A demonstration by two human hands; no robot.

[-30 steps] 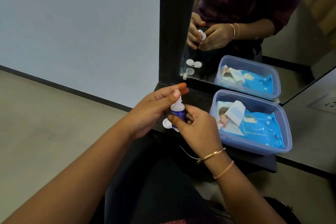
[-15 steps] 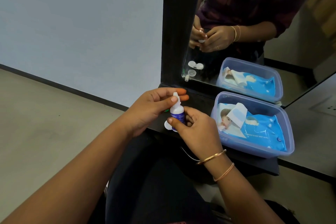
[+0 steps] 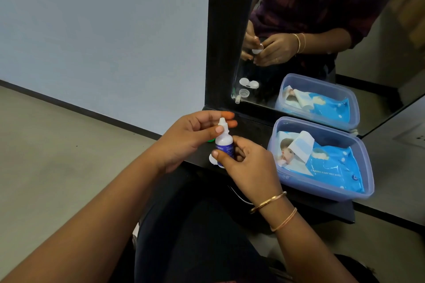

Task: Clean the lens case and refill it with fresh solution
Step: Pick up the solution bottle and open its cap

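Pale wall and bare floor fill the left. My left hand pinches the tip of the upright solution bottle between thumb and fingertips. White lobes of the lens case peek out just below it, at the near edge of the black shelf; whether they rest there or sit in my grip I cannot tell. My right hand is curled round the bottle's body. A hard squeeze could, I think, squirt solution past the case, and a nudge might knock it off the edge. Further right, under the mirror, a tub of wet wipes crowds the shelf
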